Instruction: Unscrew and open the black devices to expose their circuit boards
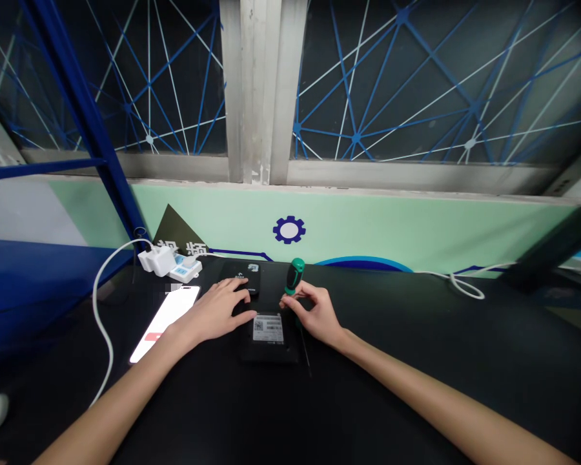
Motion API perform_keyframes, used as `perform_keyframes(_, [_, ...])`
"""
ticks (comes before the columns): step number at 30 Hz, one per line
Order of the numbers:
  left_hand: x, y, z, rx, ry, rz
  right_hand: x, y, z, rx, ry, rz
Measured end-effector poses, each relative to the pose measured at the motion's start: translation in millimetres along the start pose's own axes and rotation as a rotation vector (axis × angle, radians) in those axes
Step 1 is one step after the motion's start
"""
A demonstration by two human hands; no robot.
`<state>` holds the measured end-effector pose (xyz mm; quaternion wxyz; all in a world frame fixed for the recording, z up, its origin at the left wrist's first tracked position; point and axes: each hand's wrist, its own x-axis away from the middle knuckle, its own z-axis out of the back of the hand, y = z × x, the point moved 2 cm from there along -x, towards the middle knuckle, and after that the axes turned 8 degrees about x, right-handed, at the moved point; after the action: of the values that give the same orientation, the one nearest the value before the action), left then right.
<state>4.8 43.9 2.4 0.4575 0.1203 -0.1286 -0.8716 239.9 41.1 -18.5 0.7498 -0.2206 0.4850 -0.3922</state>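
Head view. Right hand (314, 313): fingers pinch the green-and-black screwdriver (295, 274) low; handle leans slightly above them, tip hidden. Left hand (217, 310): fingers loosely spread, gripping nothing, thumb at the upper left of the black device (270, 354), which lies just below and between both hands' fingers. Risk: tip skids if the screwdriver tilts or the thumb bears lightly. Wall (392, 223) beyond fingertips; phone (167, 320) crowds left; bench (416, 374) runs wide rightward.

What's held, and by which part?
Right hand holds the green-and-black screwdriver, at or just below its handle's lower end. Left hand: no grip visible.
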Motion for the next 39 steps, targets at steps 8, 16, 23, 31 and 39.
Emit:
perform_keyframes(8, [1,2,3.3,0.032,-0.015,0.000,0,-3,1,-0.040,-0.009,-0.006])
perform_keyframes(16, [3,9,8.4,0.027,-0.054,0.032,1,-7,2,-0.024,-0.047,0.059])
perform_keyframes(23, [3,7,6.6,0.029,-0.035,0.021,1,-5,2,0.013,-0.058,0.093])
perform_keyframes(31, [3,5,5.6,0.024,-0.020,0.005,0,1,-2,-0.013,-0.006,-0.022])
perform_keyframes(39, [3,3,5.1,0.026,-0.019,0.008,1,4,-3,-0.102,-0.009,-0.075])
